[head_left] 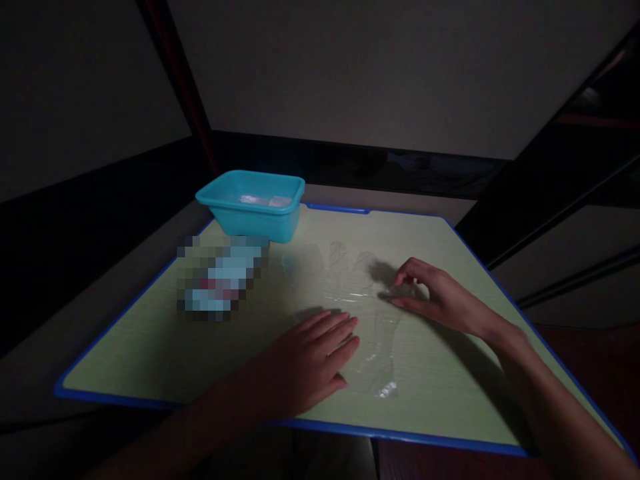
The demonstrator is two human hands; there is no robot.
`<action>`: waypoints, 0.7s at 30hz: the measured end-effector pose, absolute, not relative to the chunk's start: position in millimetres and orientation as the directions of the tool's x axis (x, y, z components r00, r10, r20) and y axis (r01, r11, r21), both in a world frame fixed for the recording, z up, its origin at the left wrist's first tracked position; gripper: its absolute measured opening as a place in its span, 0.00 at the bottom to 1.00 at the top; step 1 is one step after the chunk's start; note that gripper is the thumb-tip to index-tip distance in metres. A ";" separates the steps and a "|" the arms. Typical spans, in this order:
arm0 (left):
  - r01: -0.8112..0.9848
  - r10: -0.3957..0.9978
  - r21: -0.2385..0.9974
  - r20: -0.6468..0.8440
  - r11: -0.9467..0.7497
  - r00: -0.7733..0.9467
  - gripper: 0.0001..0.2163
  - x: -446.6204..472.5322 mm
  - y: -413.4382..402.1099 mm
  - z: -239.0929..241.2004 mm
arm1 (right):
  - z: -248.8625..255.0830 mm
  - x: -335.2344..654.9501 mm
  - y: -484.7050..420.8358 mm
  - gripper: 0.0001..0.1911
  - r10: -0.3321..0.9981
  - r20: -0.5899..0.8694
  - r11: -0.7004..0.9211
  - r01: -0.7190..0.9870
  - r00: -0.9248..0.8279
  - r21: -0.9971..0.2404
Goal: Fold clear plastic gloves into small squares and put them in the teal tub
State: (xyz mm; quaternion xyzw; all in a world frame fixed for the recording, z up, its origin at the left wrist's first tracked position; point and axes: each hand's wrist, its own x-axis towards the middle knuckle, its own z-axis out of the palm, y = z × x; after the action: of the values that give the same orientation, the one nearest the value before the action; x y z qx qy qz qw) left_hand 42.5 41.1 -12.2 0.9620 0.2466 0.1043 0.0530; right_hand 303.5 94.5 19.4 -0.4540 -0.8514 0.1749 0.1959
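Observation:
A clear disposable plastic glove (350,293) lies spread on the table, its finger shapes pointing to the far side and its cuff toward the near edge. My left hand (320,357) lies flat, palm down, over the lower left part of the glove, fingers stretched out. Beside the glove's right edge is my right hand (430,293), its fingers curved and the thumb apart from them. I see nothing held in it; whether its fingertips touch the thin plastic is hard to make out.
A turquoise plastic basin (255,220) stands at the table's far left corner, with pale, clear items (265,200) inside. In front of it lies a blurred light-blue packet (225,273). The pale table (465,400) has a blue rim. Dark walls or panels surround it.

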 end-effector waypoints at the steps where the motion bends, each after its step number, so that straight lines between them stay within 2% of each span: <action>1: 0.475 0.496 0.147 0.181 -0.868 0.849 0.19 38.1 37.9 -10.7 | 24.7 297.6 86.0 0.06 0.782 0.144 0.599 0.666 -0.607 -0.444; 3: 0.499 0.517 0.135 0.185 -0.856 0.836 0.18 27.6 32.1 -8.6 | 31.4 284.5 66.7 0.03 0.651 0.020 0.713 0.601 -0.759 -0.361; 5: 0.520 0.533 0.117 0.191 -0.846 0.825 0.17 17.4 27.2 -7.9 | 31.9 272.9 47.5 0.02 0.590 -0.066 0.771 0.587 -0.804 -0.247; 11: 0.538 0.543 0.092 0.239 -0.838 0.805 0.14 4.1 18.8 -10.9 | 17.3 259.8 17.9 0.05 0.543 -0.069 0.836 0.547 -0.837 -0.053; 14: 0.550 0.557 0.105 0.250 -0.829 0.792 0.13 4.5 16.7 -11.9 | 16.0 259.7 18.4 0.07 0.496 -0.078 0.868 0.497 -0.865 0.005; 17: 0.577 0.584 0.118 0.288 -0.808 0.759 0.13 6.4 15.6 -12.1 | 21.1 261.9 21.7 0.08 0.525 -0.036 0.848 0.526 -0.851 -0.073; 21: 0.619 0.592 0.066 0.387 -0.783 0.707 0.09 11.0 17.7 -15.2 | 30.7 266.6 26.2 0.11 0.649 0.099 0.741 0.598 -0.754 -0.304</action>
State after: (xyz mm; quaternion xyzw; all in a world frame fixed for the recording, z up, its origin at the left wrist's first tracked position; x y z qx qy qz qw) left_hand 11.0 17.7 -15.2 0.9232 0.3280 0.1975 -0.0342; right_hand 266.6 26.2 30.7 -0.3362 -0.9278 0.1277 0.0995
